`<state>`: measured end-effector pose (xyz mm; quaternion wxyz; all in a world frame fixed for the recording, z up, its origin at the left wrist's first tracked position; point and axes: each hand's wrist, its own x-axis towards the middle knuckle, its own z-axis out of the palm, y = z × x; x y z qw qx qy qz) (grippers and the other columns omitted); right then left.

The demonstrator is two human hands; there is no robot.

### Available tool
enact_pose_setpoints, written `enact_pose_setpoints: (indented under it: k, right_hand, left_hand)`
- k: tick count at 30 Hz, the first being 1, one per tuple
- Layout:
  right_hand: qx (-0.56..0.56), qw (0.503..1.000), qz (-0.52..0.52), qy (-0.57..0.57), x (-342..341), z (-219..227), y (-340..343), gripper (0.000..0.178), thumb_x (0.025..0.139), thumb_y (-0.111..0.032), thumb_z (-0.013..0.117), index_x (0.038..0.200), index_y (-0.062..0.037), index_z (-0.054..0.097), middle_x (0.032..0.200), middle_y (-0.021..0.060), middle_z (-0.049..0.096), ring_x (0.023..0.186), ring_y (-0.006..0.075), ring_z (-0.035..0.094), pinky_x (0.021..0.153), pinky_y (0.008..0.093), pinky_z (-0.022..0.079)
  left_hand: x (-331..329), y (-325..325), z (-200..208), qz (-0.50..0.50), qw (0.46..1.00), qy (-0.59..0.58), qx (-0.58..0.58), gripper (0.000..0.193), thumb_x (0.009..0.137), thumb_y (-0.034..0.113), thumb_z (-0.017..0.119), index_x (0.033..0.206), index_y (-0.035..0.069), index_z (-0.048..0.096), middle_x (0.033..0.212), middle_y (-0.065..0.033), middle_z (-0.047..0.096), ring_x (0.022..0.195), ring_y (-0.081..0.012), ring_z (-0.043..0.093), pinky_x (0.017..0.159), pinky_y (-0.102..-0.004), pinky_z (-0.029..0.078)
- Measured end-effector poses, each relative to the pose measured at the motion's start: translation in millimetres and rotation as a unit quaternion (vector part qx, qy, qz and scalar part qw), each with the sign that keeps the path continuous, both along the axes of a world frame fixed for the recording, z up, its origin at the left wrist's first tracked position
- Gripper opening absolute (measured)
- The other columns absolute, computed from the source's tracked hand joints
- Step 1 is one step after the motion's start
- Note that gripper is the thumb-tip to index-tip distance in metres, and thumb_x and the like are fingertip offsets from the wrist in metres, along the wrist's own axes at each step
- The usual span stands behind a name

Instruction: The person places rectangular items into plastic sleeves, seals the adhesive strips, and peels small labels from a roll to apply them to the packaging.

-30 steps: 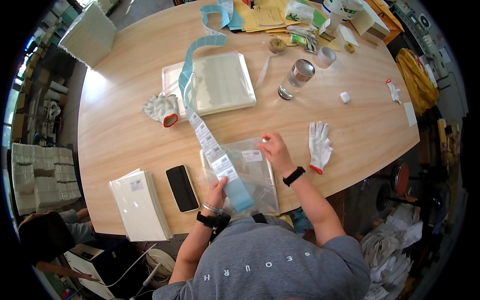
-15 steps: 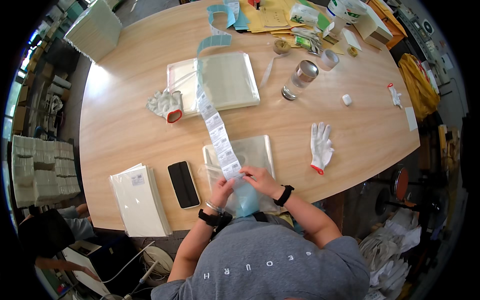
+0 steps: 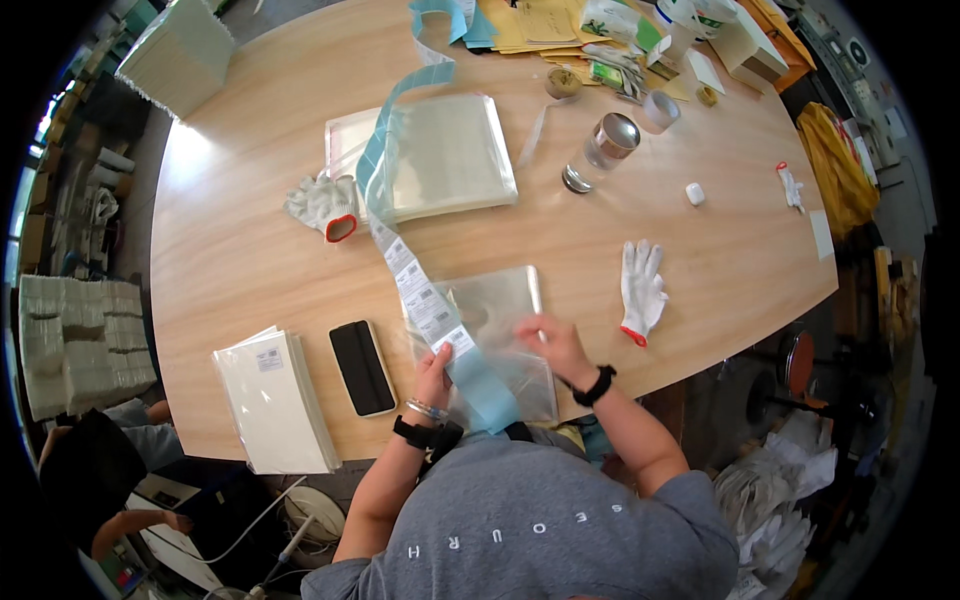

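Note:
A long strip of printed white labels point(image 3: 422, 298) on blue backing runs down the table toward me. Closed on the strip's edge, my left hand point(image 3: 433, 380) grips it near its lower end. Below that hand, bare blue backing paper point(image 3: 485, 392) hangs to the table edge. My right hand point(image 3: 562, 350) is raised off the strip, to its right, above a clear plastic bag point(image 3: 505, 290). Its fingers are bent and smeared by motion, so whether they hold anything is unclear.
Left of my hands lie a phone point(image 3: 363, 368) and wrapped white sheets point(image 3: 275, 400). Farther back are stacked clear bags point(image 3: 450, 150), a grey glove point(image 3: 325, 205) and a glass bottle point(image 3: 602, 152). A white glove point(image 3: 641, 292) lies to the right. Another person's arm point(image 3: 135, 522) shows lower left.
My right hand has left the strip and moved right. The strip has swung left, with more bare blue backing showing below the labels. My left hand stays on it.

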<state>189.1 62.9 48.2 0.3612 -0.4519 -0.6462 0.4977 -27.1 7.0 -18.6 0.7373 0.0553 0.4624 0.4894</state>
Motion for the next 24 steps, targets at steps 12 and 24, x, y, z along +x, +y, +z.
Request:
enact_pose_setpoints:
  k: [12, 24]
  right_hand:
    - [0.0, 0.979, -0.066, -0.193, 1.8, -43.8, 57.5, 0.018, 0.074, -0.011, 0.063, 0.089, -0.0026, 0.061, 0.079, 0.0103, 0.06, 0.069, 0.0201, 0.059, 0.06, 0.0291, 0.046]
    - [0.017, 0.981, -0.049, -0.185, 15.2, -49.3, 94.5, 0.016, 0.071, -0.015, 0.066, 0.078, -0.0037, 0.057, 0.078, 0.0068, 0.052, 0.068, 0.0221, 0.054, 0.06, 0.0328, 0.044]
  left_hand:
    - [-1.0, -1.1, -2.7, -0.007, 1.0, 0.019, -0.003, 0.026, 0.086, 0.023, 0.055, 0.1, 0.002, 0.055, 0.095, -0.0057, 0.061, 0.085, -0.0143, 0.059, 0.073, -0.0266, 0.048]
    - [-0.7, 0.6, 6.3, -0.04, 0.995, 0.088, -0.026, 0.027, 0.086, 0.021, 0.054, 0.101, -0.002, 0.056, 0.097, -0.0076, 0.061, 0.085, -0.0152, 0.059, 0.075, -0.0263, 0.047]
